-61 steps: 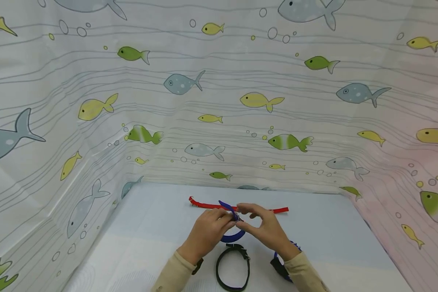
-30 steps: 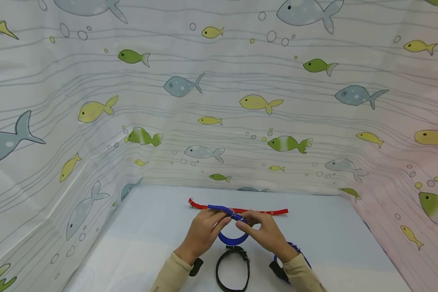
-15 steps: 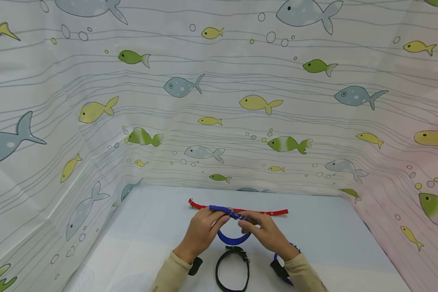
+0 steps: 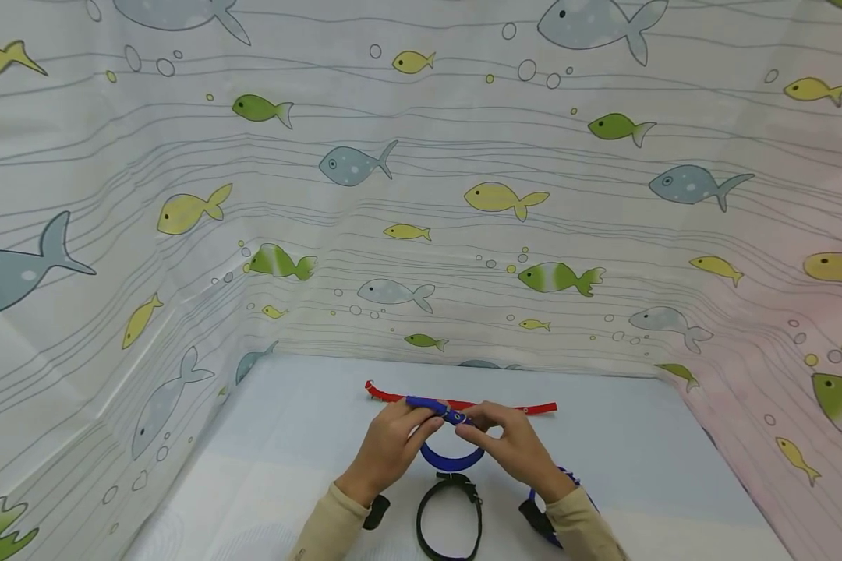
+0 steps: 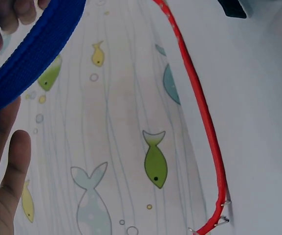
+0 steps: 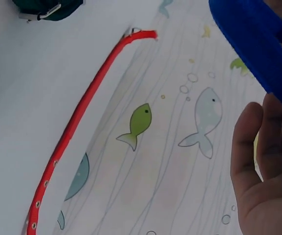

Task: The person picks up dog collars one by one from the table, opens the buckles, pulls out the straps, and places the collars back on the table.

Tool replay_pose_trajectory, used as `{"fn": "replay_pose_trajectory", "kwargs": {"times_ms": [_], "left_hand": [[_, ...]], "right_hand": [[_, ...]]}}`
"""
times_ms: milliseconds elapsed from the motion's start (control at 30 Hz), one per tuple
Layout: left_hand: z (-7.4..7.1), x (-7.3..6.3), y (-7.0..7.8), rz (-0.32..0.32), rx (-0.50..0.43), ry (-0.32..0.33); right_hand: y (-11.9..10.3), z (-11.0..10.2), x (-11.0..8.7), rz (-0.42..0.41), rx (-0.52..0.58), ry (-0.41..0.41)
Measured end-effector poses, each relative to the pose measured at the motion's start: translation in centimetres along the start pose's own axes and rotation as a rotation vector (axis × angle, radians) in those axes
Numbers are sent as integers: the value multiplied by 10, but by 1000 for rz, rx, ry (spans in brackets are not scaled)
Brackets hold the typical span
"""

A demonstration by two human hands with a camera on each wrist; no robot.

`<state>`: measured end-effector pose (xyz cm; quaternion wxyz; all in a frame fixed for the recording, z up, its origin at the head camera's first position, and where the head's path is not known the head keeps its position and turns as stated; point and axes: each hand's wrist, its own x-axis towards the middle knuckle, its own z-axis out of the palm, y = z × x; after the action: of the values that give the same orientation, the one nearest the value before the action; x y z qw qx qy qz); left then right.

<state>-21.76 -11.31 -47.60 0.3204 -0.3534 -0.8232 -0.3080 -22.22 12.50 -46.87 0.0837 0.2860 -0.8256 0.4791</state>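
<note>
Held up by both hands just beyond the black collar (image 4: 419, 518) on the worktop (image 4: 288, 444), the blue collar (image 4: 453, 463) is pinched by the left hand (image 4: 390, 442) beside its free end (image 4: 424, 403) and by the right hand (image 4: 509, 441) near its buckle (image 4: 459, 418). From my remote station, I can't quite tell whether it is fastened. If either pinch slackens, I'd expect the free end to slip back, or the blue collar to drop onto the black collar.

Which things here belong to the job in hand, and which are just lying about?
In the job: blue collar, held in left hand and right hand.
Apparently lying about: red strap, black collar, partly hidden blue loop.
</note>
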Motion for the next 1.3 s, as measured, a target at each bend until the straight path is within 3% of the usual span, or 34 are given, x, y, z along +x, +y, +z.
{"fn": "replay_pose_trajectory", "kwargs": {"times_ms": [267,533,700,1067,1300], "left_hand": [[-2,-1,-5,22,16,35],[0,0,-4,24,33,9],[2,-2,-3,20,30,15],[-3,-4,-4,-20,9,23],[1,-3,-4,12,11,19]], "right_hand": [[7,-5,-2,42,96,-122],[3,-1,-1,-8,-41,-20],[-3,4,1,3,-3,13],[5,0,-4,42,106,-83],[4,5,-4,13,18,15]]}}
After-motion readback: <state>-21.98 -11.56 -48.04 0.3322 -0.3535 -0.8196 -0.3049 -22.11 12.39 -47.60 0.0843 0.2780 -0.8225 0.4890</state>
